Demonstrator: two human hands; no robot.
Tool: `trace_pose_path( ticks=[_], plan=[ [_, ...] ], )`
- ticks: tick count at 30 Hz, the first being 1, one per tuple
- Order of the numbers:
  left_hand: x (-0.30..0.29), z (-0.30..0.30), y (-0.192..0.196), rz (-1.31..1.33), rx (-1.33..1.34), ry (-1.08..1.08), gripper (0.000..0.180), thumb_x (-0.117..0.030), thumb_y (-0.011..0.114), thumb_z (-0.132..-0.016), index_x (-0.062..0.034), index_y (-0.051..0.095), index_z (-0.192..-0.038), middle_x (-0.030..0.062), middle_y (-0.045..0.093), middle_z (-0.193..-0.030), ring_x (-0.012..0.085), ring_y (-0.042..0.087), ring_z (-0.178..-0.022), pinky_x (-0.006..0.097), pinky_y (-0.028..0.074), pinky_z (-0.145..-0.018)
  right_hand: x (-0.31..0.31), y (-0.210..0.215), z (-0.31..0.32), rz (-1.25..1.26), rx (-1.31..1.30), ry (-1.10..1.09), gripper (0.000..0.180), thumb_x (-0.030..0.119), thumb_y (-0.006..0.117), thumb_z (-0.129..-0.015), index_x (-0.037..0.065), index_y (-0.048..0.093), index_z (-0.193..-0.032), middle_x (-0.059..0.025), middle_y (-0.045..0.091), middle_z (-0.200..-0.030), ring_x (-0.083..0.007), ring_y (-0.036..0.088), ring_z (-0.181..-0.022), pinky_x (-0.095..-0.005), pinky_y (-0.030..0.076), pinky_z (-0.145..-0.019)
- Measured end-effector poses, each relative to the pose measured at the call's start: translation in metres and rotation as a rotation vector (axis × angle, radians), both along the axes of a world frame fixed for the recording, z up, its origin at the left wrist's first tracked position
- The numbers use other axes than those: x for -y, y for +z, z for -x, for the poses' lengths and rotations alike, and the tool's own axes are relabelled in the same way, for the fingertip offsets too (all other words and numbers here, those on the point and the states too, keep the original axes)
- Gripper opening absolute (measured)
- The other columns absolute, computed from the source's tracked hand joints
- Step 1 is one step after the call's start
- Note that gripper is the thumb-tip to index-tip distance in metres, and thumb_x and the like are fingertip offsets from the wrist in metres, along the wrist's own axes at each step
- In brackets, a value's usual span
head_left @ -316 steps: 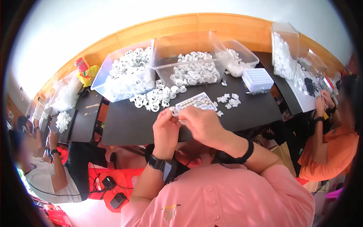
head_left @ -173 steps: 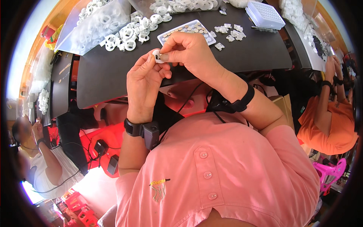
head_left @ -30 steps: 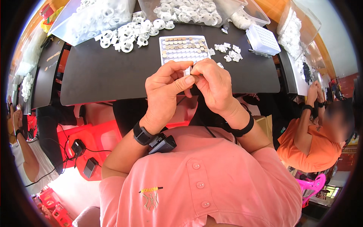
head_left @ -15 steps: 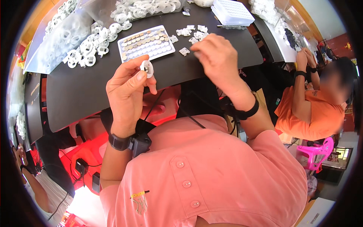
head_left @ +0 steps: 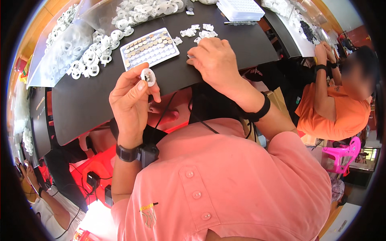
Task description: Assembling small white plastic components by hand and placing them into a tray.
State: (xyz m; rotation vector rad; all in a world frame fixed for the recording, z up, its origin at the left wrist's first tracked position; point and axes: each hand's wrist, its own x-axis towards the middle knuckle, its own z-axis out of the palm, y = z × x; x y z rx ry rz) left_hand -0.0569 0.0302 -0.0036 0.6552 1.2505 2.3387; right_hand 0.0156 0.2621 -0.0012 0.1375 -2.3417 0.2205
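Note:
Between the thumb and fingers of my left hand (head_left: 129,96) is a small round white plastic housing (head_left: 149,77), its open side showing metal contacts. My right hand (head_left: 217,64) hovers over the dark table with thumb and fingertips pinched together. A small white plastic piece (head_left: 189,56) peeks out at those fingertips, mostly covered by them. Just beyond the right hand lie several similar flat white pieces (head_left: 207,34). A white tray (head_left: 176,52), partly filled with rows of round metallic button cells (head_left: 145,41), sits beyond my left hand.
White ring-shaped parts (head_left: 91,57) are heaped at the left beside clear plastic bins (head_left: 52,66). Another pile of white parts (head_left: 146,9) lies at the back. Stacked white trays (head_left: 241,10) stand at the back right. A person in orange (head_left: 327,110) works at the right.
My right hand has moved left and slightly nearer, away from the loose white pieces, with a white piece now showing at its fingertips. My left hand still holds the round housing, turned slightly.

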Motion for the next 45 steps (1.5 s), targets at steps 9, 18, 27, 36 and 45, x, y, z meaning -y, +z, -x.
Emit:
trace_pose_path(
  ticks=[9, 18, 27, 36, 45],
  plan=[
    [0.002, 0.001, -0.001, -0.042, 0.029, -0.009, 0.034, -0.006, 0.064, -0.094, 0.0064, 0.061, -0.125, 0.0137, 0.066, -0.097, 0.0212, 0.063, -0.075, 0.033, 0.052, -0.060, -0.016, 0.013, -0.002, -0.050, 0.040, 0.074, 0.011, 0.004, 0.072, -0.077, 0.011, 0.068, -0.085, 0.0008, 0.063, -0.092, -0.0215, 0.061, -0.089, -0.0363, 0.040, -0.073],
    [0.003, 0.000, 0.000, -0.018, 0.019, 0.006, 0.034, -0.006, 0.064, -0.093, 0.0065, 0.061, -0.124, 0.0150, 0.066, -0.097, 0.0221, 0.063, -0.075, 0.033, 0.052, -0.060, 0.007, -0.005, 0.004, -0.031, 0.020, -0.117, 0.012, 0.015, 0.077, -0.073, 0.010, 0.066, -0.078, -0.0041, 0.062, -0.084, -0.0260, 0.059, -0.084, -0.0412, 0.040, -0.073],
    [0.002, 0.006, -0.004, -0.148, 0.114, -0.078, 0.029, -0.007, 0.062, -0.094, 0.0067, 0.061, -0.120, 0.0167, 0.066, -0.096, 0.0248, 0.065, -0.076, 0.035, 0.052, -0.060, -0.002, -0.003, -0.004, 0.002, 0.045, -0.182, 0.018, 0.017, 0.077, -0.076, 0.011, 0.068, -0.090, -0.0036, 0.060, -0.092, -0.0256, 0.059, -0.092, -0.0409, 0.040, -0.077],
    [0.006, 0.010, -0.003, -0.140, 0.119, -0.108, 0.031, -0.018, 0.060, -0.098, 0.0043, 0.061, -0.119, 0.0152, 0.062, -0.094, 0.0231, 0.057, -0.075, 0.033, 0.046, -0.060, -0.006, -0.005, -0.007, 0.055, 0.045, -0.147, 0.018, 0.013, 0.077, -0.078, 0.009, 0.065, -0.091, -0.0019, 0.061, -0.090, -0.0240, 0.059, -0.092, -0.0389, 0.040, -0.078],
    [0.007, 0.013, -0.002, -0.113, 0.138, -0.140, 0.037, -0.024, 0.058, -0.099, 0.0031, 0.057, -0.124, 0.0139, 0.059, -0.100, 0.0222, 0.053, -0.081, 0.031, 0.041, -0.061, 0.000, 0.009, 0.000, 0.254, 0.059, 0.067, 0.014, 0.001, 0.072, -0.079, 0.004, 0.064, -0.091, -0.0049, 0.065, -0.084, -0.0217, 0.064, -0.081, -0.0340, 0.045, -0.075]
  ],
)
